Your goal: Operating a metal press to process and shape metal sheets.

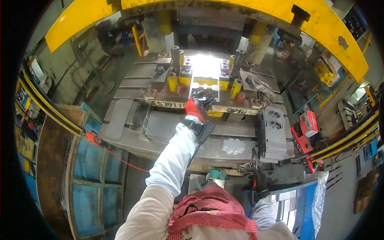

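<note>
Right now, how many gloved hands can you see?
2. The left hand, in a red and black glove, reaches out over the press die. The right hand, in a dark glove, hangs low by the table edge.

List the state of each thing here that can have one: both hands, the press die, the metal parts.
Left hand in red and black glove: stretched forward, over the die edge; grip unclear.
Right hand in dark glove: low at the bench's front edge; grip unclear.
Grey steel press die: open, brightly lit.
White notched metal piece: lying flat on the bench.
Stack of grey punched plates: piled at right.
</note>
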`<state>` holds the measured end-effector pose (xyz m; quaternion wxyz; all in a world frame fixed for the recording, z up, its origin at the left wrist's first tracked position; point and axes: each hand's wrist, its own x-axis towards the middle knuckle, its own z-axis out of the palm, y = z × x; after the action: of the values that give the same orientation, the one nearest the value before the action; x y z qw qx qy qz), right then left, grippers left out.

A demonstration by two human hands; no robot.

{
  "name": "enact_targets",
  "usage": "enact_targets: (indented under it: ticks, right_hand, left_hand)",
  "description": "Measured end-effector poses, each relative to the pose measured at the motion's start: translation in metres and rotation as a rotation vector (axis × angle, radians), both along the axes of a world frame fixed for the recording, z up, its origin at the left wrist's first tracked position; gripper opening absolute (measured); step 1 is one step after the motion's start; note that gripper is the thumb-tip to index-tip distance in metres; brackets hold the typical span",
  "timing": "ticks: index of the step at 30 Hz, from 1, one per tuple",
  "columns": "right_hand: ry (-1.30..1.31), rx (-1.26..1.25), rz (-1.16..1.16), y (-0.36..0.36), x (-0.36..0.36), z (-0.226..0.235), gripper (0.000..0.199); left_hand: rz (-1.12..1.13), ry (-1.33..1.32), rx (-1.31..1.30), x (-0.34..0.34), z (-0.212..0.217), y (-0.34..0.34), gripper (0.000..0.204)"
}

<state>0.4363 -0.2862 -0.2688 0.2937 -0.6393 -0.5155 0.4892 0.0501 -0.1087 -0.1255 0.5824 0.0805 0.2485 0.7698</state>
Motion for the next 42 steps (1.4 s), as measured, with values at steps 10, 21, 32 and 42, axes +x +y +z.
enact_targets:
  ticks: [10, 21, 32, 42]
  right_hand:
    - [0.155, -0.110, -0.046, 0.000, -0.019, 0.035, 0.033]
    - [-0.004, 0.287, 0.196, -0.004, 0.007, -0.015, 0.032]
    - [0.278, -0.223, -0.116, -0.001, -0.016, 0.038, 0.039]
    - [0.223, -0.148, -0.034, -0.007, -0.010, 0.050, 0.042]
  left_hand:
    - [-0.030, -0.019, -0.010, -0.008, -0.013, 0.005, 0.036]
    - [-0.093, 0.035, 0.037, -0.010, -0.014, 0.001, 0.039]
    - [0.043, 1.086, 0.307, -0.025, -0.047, 0.013, 0.035]
    - [-0.068, 0.089, 0.008, -0.011, -0.017, 0.009, 0.039]
